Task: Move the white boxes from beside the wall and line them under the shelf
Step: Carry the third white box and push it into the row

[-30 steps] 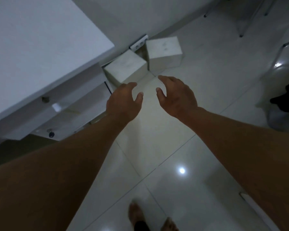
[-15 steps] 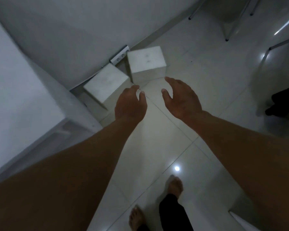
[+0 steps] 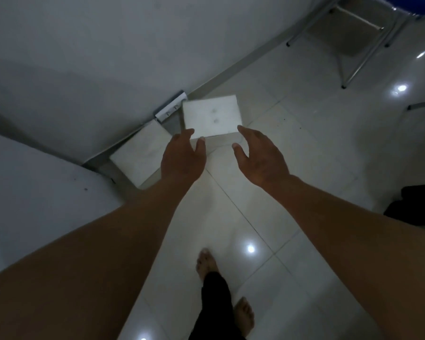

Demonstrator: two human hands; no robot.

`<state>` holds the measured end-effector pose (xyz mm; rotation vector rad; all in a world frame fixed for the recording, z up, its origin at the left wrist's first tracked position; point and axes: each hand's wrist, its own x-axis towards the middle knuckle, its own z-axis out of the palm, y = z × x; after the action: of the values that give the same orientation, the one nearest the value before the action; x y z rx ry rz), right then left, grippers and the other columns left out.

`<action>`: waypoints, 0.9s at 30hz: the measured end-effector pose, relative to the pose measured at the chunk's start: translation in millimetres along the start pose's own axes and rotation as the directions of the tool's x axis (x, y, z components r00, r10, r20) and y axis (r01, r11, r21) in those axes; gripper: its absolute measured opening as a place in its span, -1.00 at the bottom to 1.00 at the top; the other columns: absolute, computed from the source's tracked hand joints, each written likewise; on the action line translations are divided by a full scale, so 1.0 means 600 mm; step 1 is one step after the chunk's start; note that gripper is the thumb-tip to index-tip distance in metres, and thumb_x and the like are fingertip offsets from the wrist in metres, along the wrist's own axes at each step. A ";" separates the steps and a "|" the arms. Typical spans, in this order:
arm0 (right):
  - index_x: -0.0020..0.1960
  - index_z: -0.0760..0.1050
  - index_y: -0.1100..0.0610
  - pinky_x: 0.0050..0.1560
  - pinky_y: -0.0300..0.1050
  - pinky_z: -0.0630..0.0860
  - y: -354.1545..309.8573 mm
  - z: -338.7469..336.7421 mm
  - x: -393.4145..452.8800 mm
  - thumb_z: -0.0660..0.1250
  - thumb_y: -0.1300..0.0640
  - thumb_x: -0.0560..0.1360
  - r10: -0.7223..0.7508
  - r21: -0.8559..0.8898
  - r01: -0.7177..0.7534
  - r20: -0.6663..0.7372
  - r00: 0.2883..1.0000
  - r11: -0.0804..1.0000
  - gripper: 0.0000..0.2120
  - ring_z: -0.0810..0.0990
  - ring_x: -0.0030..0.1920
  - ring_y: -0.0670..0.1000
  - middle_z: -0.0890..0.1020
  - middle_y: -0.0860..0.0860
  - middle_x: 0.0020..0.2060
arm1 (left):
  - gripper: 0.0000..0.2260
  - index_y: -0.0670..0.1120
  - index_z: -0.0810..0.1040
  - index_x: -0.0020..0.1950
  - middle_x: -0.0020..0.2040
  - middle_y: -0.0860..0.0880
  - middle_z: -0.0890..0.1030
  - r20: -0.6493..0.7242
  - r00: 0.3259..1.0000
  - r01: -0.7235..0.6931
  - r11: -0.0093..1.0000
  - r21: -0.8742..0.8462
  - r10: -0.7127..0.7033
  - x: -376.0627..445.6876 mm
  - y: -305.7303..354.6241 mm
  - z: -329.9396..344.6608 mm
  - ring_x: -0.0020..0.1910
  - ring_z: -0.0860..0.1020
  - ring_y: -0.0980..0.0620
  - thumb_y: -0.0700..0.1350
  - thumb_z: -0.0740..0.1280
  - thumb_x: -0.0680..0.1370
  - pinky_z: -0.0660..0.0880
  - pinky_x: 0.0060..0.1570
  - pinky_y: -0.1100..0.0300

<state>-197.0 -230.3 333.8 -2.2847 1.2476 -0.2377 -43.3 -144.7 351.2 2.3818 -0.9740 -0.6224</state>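
Note:
Two white boxes stand on the tiled floor by the wall. The farther white box [image 3: 211,116] has two faint marks on its top. A nearer white box [image 3: 139,155] lies to its left, close to the shelf unit's corner [image 3: 35,197]. My left hand [image 3: 182,158] reaches forward with fingers spread, its fingertips at the farther box's near left edge. At that box's near right corner is my right hand [image 3: 260,155], also spread. Neither hand holds anything.
A white power strip [image 3: 171,107] leans on the wall behind the boxes. Metal chair legs [image 3: 346,52] stand at the upper right. A dark object [image 3: 417,207] lies at the right edge. My bare feet [image 3: 206,263] are on the glossy tiles below.
I have stepped closer to the wall. Both hands have advanced toward the farther box and now flank its near edge. The shelf unit has slid further left in view.

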 end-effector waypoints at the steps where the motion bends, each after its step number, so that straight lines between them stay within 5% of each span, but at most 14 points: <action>1: 0.50 0.29 0.09 0.35 0.04 0.37 -0.003 -0.008 0.027 0.17 -0.04 0.63 0.003 -0.009 -0.003 0.012 1.000 1.000 -0.52 0.40 0.37 0.08 0.44 0.05 0.39 | -0.59 -0.04 0.41 0.43 0.31 -0.09 0.51 0.013 1.000 0.018 1.000 -0.011 -0.018 0.024 0.010 -0.006 0.29 0.46 -0.08 0.09 0.18 0.63 0.37 0.28 0.08; 8: 0.48 0.32 0.08 0.32 0.01 0.39 -0.018 -0.042 0.199 0.19 -0.04 0.62 -0.043 -0.018 0.044 0.056 0.998 0.999 -0.53 0.42 0.35 0.08 0.46 0.04 0.37 | -0.57 -0.02 0.38 0.46 0.39 -0.08 0.46 0.020 0.995 0.099 0.995 -0.019 -0.099 0.157 0.060 -0.026 0.35 0.42 -0.09 0.11 0.15 0.64 0.36 0.31 0.03; 13: 0.47 0.33 0.09 0.30 0.02 0.39 0.001 -0.047 0.331 0.18 -0.03 0.61 -0.124 -0.037 0.130 0.132 0.983 0.991 -0.54 0.43 0.33 0.07 0.47 0.03 0.36 | -0.45 -0.04 0.45 0.34 0.26 -0.10 0.55 -0.017 0.986 0.166 0.986 0.015 -0.166 0.245 0.076 0.020 0.22 0.51 -0.11 0.23 -0.03 0.55 0.46 0.20 0.03; 19: 0.48 0.30 0.05 0.30 0.01 0.37 0.040 -0.017 0.454 0.16 -0.06 0.62 -0.138 -0.030 0.150 0.247 0.959 0.988 -0.53 0.40 0.36 0.06 0.45 0.03 0.38 | -0.58 -0.05 0.41 0.44 0.38 -0.08 0.48 -0.087 0.930 0.349 0.932 -0.101 -0.358 0.334 0.074 0.067 0.36 0.41 -0.09 0.09 0.17 0.63 0.30 0.31 0.08; 27: 0.51 0.27 0.01 0.31 -0.19 0.21 0.146 0.096 0.559 0.12 -0.15 0.62 0.030 0.043 -0.041 0.229 0.973 0.998 -0.50 0.33 0.42 0.00 0.39 -0.02 0.44 | -0.53 -0.02 0.41 0.44 0.40 -0.01 0.47 -0.050 0.927 0.365 0.925 -0.103 -0.371 0.485 0.010 0.176 0.37 0.41 -0.02 0.18 0.18 0.61 0.27 0.29 0.17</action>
<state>-50.9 -524.3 208.6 -2.1762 1.1505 0.0085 79.9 -389.7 207.7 2.5024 -0.4553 -0.6975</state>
